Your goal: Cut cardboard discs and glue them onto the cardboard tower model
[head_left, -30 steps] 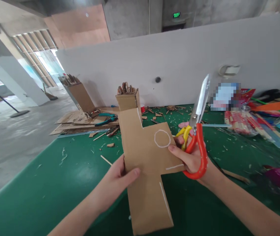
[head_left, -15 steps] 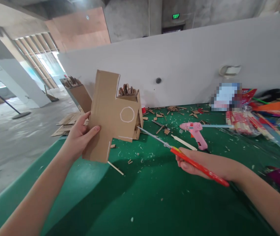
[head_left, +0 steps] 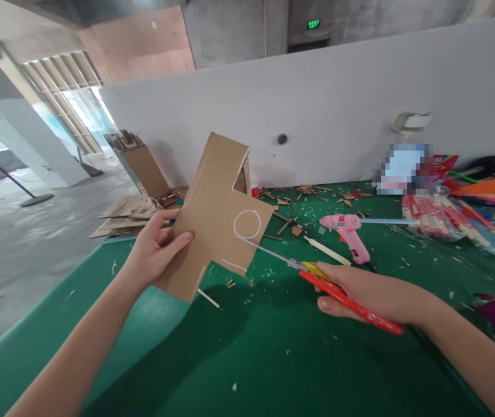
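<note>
Pinched between the thumb and fingers of my left hand (head_left: 158,249) is a T-shaped piece of cardboard (head_left: 208,208), tilted and held above the table. A white circle is drawn on its stem, with white lines along some cut edges. My right hand (head_left: 347,289) grips a pair of scissors (head_left: 338,295) with red and yellow handles. The blades point left and their tip overlaps the lower edge of the circle; whether they touch the cardboard I cannot tell. Behind the piece stands a cardboard structure, mostly hidden.
A pink glue gun (head_left: 349,231) lies on the green table (head_left: 317,359) near a pale wooden stick (head_left: 328,251). Cardboard scraps (head_left: 306,190) are scattered along the white wall. A cardboard box (head_left: 143,165) and stacked cardboard (head_left: 121,217) stand left; packaged sticks (head_left: 430,214) lie right.
The cardboard piece has moved right and turned clockwise in my left hand, now covering more of the structure behind. The scissor tip, formerly at the piece's right edge, now overlaps the circle.
</note>
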A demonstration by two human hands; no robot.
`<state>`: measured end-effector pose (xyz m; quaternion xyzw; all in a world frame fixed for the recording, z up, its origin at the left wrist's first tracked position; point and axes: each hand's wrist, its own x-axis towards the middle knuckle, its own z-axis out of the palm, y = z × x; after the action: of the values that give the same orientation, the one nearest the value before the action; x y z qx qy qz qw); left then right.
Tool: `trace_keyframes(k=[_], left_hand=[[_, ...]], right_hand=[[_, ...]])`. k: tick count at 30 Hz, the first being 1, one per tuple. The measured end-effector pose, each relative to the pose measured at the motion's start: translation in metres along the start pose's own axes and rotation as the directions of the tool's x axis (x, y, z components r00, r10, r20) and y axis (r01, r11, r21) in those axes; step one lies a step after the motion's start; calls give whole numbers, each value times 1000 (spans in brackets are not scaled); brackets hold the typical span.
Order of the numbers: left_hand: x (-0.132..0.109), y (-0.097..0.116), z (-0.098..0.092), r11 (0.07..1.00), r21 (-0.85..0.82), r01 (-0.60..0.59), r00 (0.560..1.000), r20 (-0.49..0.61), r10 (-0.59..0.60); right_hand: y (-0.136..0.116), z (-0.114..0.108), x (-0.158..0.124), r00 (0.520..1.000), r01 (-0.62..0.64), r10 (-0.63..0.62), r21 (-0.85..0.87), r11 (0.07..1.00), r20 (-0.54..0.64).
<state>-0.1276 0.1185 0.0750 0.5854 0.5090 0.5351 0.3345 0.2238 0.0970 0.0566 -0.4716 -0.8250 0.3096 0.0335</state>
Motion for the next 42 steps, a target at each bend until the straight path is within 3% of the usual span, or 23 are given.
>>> trace_keyframes(k=[3,9,20,28,34,42], left_hand=[[-2,2,-1,1000,-14,-10,1000,-12,10],[-4,-2,-8,997,57,-47,999,9,47],[-8,-3,-9,998,-20,-55,998,-18,54],[-9,-10,-15,997,37,-69,997,40,67],[-14,-13,-7,992,73,-99,991,99,92],[-14,-12,1,998,-40,-58,998,-1,58]], right_hand=[[-1,0,1,993,-54,50,37,998,104],[-1,6,8,992,-124,123,-16,992,-31],[0,16,17,979,-53,0,-254,966,-204],[-5,17,15,985,-57,12,-260,964,-171],[-6,19,12,982,2,-47,-237,972,-182],[1,26,20,974,-23,-57,-340,940,-221]])
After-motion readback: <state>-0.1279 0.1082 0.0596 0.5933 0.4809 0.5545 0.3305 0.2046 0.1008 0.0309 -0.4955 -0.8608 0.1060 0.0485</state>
